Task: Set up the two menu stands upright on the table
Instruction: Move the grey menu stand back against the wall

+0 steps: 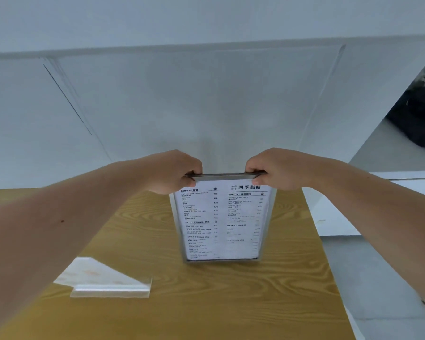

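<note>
Left hand (173, 171) and right hand (275, 169) pinch the upright menu stand (221, 222) by its top corners — 2nd stand (106, 280) (clear acrylic) rests nearby on the wooden table (231, 303).

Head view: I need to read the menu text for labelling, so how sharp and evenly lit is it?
Head view: the upright menu stand has legible headings at top, while its lower right text washes out pale; the second, clear stand near the left forearm is blurred; the wide lens bends the wall lines; lighting is soft, without hard shadows.
</note>
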